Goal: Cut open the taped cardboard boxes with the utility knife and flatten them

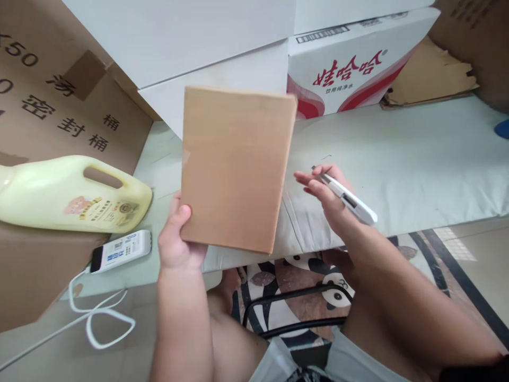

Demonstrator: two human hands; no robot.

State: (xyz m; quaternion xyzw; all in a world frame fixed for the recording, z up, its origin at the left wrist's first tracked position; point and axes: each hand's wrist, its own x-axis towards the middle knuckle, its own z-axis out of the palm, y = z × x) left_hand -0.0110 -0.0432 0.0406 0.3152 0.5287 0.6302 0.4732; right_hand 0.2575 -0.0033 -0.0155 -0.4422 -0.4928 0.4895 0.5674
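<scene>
My left hand grips the lower left corner of a small plain brown cardboard box and holds it upright in front of me, thumb on its front face. To the right of the box, my right hand holds a white utility knife; the fingers are closed round it and its tip points toward the box. The two are a short gap apart. Both hands hover over the near edge of a pale green padded surface.
A yellow plastic jug lies on its side at left, beside a white power bank with a white cable. Large cardboard boxes and a white carton with red print stand behind. A black chair frame is below.
</scene>
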